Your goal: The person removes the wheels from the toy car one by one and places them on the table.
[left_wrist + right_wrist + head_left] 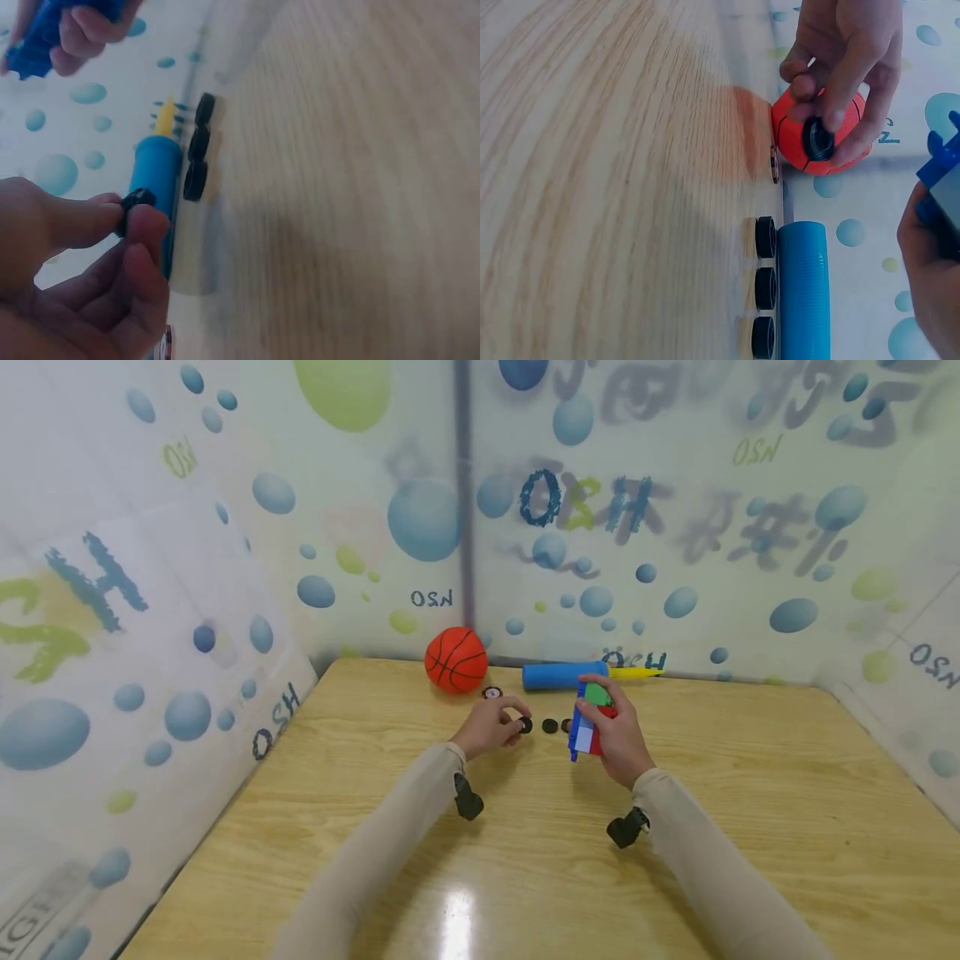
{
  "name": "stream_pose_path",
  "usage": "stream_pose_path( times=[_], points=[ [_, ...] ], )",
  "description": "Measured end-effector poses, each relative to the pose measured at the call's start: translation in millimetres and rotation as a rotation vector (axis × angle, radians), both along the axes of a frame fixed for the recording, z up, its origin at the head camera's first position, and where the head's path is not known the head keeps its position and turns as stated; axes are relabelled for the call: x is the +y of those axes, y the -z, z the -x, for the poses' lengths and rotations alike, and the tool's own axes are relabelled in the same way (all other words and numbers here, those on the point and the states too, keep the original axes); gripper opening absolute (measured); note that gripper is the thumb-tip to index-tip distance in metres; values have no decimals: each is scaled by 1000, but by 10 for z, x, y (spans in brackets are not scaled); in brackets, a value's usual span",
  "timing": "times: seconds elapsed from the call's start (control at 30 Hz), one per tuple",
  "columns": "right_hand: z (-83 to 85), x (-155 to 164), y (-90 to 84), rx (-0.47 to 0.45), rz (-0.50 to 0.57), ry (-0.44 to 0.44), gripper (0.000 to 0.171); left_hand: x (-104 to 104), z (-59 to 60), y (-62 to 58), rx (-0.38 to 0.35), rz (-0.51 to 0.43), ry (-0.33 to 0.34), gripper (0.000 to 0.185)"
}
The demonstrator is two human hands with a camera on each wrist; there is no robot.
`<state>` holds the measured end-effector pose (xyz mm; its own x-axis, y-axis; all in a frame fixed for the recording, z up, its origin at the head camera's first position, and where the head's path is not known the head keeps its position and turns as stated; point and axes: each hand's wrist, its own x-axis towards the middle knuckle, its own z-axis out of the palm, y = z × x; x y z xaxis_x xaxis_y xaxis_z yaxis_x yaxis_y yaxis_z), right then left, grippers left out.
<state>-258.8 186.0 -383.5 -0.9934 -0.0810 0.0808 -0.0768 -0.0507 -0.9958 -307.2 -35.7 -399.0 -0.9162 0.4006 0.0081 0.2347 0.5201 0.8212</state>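
1. The left hand (491, 727) is pinching a small black wheel (137, 202) between thumb and fingers (142, 229), holding it just above the wooden bench (525, 877).
2. The right hand (618, 735) is gripping a block toy (588, 722) built of blue, green, red and white pieces, its fingers curling around it and keeping it lifted off the bench.
3. The two hands are sitting near each other over the far middle of the bench, the wheel just left of the block toy and not touching it.
4. Three more black wheels (765, 289) are lying in a row on the bench, just beside a blue tube (804, 289).
5. The blue tube is lying flat near the back wall, with a yellow tip (636, 673) sticking out of its right end.
6. An orange ball (456, 659) marked like a basketball is resting on the bench at the back corner, left of the tube.
7. A small round disc (492, 692) is lying just in front of the ball.
8. No container is showing in any view.
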Motion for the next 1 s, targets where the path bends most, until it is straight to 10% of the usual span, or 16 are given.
stream_pose_path(
  times=[0.47, 1.0],
  points=[
    [4, 22, 7, -6, 2, 0, 35, 197, 322, 97, 33, 327, -110, 19],
    [20, 13, 54, 1, -32, 11, 37, 378, 400, 87, -22, 407, -168, 18]
  ],
)
